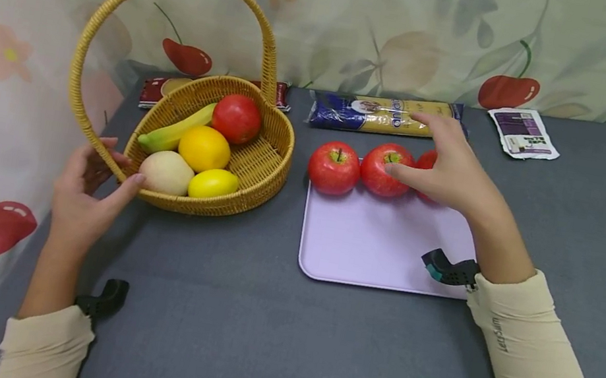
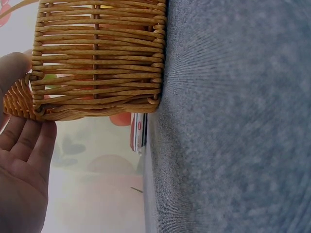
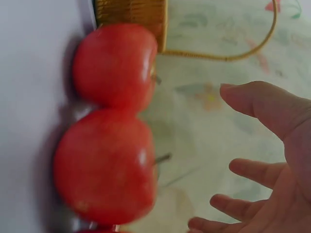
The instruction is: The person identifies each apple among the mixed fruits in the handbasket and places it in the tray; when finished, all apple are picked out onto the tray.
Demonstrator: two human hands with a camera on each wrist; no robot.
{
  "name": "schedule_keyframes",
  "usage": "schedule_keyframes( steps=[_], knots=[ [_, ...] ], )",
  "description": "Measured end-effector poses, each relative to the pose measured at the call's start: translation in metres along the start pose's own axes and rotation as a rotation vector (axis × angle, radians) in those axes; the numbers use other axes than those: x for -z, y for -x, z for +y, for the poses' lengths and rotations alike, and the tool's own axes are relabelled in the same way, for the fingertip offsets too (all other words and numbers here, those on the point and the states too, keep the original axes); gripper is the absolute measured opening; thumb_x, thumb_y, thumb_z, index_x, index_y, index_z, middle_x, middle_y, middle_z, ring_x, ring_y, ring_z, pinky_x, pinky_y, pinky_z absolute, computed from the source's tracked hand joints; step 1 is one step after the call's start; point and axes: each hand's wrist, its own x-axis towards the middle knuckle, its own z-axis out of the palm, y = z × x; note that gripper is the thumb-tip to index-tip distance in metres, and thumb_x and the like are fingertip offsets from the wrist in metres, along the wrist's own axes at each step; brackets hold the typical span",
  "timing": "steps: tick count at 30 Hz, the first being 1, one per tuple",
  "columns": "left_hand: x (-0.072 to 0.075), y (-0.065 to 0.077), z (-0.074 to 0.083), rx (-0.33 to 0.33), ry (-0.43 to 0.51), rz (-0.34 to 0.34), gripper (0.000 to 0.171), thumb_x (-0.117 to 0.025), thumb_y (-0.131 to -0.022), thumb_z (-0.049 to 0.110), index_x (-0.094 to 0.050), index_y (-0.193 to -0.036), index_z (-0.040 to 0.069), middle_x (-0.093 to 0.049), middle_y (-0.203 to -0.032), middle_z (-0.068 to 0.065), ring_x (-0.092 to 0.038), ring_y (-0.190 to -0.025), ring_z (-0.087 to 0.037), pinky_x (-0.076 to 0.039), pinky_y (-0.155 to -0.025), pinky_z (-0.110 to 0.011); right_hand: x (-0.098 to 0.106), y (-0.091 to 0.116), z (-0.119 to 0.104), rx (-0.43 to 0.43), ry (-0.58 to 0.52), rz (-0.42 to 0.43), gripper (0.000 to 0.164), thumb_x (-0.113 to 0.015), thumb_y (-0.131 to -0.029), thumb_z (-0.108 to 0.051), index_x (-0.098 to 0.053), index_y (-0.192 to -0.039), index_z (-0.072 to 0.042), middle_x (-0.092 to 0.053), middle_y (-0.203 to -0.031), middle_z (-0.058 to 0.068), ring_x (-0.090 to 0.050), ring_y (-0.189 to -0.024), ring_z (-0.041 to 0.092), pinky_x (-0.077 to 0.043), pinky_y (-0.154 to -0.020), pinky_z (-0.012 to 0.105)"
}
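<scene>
My left hand (image 1: 88, 193) holds the left side of the wicker basket (image 1: 265, 176), its thumb near the rim and its fingers by the handle's foot; in the left wrist view the fingertips touch the weave. Inside lie a banana (image 1: 177, 131), a red round fruit (image 1: 236, 118), an orange-yellow fruit (image 1: 204, 149), a yellow lemon-like fruit (image 1: 213, 184) and a pale round fruit (image 1: 166, 172). Above the apples hovers my right hand (image 1: 456, 171), fingers spread, holding nothing. Two red apples (image 1: 334, 167) (image 3: 107, 167) show fully; the third apple (image 1: 426, 161) is partly hidden by that hand.
Beneath the apples is a lilac tray (image 1: 377, 248) on the grey cloth-covered table (image 1: 255, 328). Along the back lie a blue and gold packet (image 1: 375, 114), a white and purple pouch (image 1: 524, 134) and a dark red packet (image 1: 153, 90) partly behind the basket. A patterned curtain (image 1: 344, 15) hangs behind.
</scene>
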Motion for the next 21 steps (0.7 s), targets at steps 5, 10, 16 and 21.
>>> schedule_keyframes(
  steps=[5, 10, 16, 21],
  knots=[
    [0.0, 0.0, 0.0, -0.012, -0.001, 0.001, 0.063, -0.081, -0.08, -0.002, -0.055, -0.137, 0.008, -0.063, -0.115, -0.006, -0.06, -0.105, -0.012, -0.049, -0.096, -0.019, -0.01, -0.014, -0.028, 0.14, -0.011, -0.006, 0.078, -0.08, -0.085, -0.023, -0.042, -0.15, -0.006, -0.038, -0.152, 0.015, -0.033, -0.138, 0.032, -0.033, -0.111, 0.057],
    [0.0, 0.001, 0.001, -0.007, 0.003, 0.004, 0.063, -0.081, -0.08, -0.002, -0.056, -0.137, 0.008, -0.063, -0.114, -0.006, -0.06, -0.104, -0.013, -0.049, -0.095, -0.019, -0.026, -0.033, -0.053, 0.166, -0.045, -0.086, 0.072, -0.079, -0.087, -0.027, -0.046, -0.148, -0.009, -0.043, -0.15, 0.01, -0.05, -0.127, 0.03, -0.042, -0.106, 0.049],
    [0.0, 0.001, 0.002, 0.0, 0.001, 0.004, 0.062, -0.081, -0.081, -0.001, -0.055, -0.137, 0.008, -0.063, -0.114, -0.004, -0.06, -0.105, -0.013, -0.048, -0.096, -0.019, -0.046, -0.064, -0.087, 0.203, -0.052, -0.166, 0.061, -0.075, -0.09, -0.028, -0.051, -0.144, -0.012, -0.05, -0.144, 0.007, -0.057, -0.118, 0.026, -0.049, -0.099, 0.039],
    [0.0, -0.001, 0.002, -0.024, 0.008, 0.005, 0.062, -0.08, -0.08, -0.004, -0.055, -0.136, 0.004, -0.063, -0.113, -0.008, -0.06, -0.104, -0.013, -0.048, -0.095, -0.019, -0.069, -0.092, -0.118, 0.273, 0.065, -0.213, 0.053, -0.071, -0.092, -0.028, -0.055, -0.14, -0.012, -0.053, -0.136, 0.008, -0.056, -0.107, 0.021, -0.05, -0.093, 0.032]
  ],
)
